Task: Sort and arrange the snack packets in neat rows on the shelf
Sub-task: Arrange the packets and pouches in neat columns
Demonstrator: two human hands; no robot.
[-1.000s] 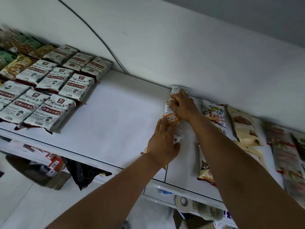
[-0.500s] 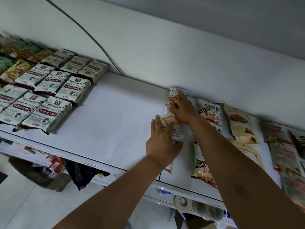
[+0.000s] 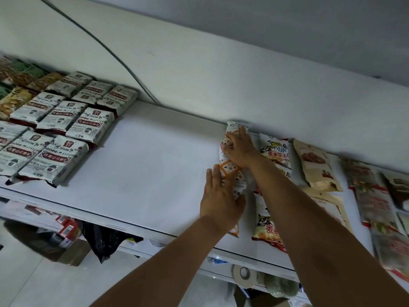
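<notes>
Lying in column at shelf [image 3: 155, 173] middle, top end against wall [image 3: 221, 74]: orange packets [image 3: 230, 171]. Top packet [image 3: 236, 126] is gripped by right hand [image 3: 241, 150], fingers curled over its left edge. Next packet [image 3: 238, 189] is pressed by left hand [image 3: 220, 197], fingers straight and flat. Panda packets [image 3: 276, 154] are laid just right of column. White packets [image 3: 88, 127] are ranked in rows at left, well apart.
</notes>
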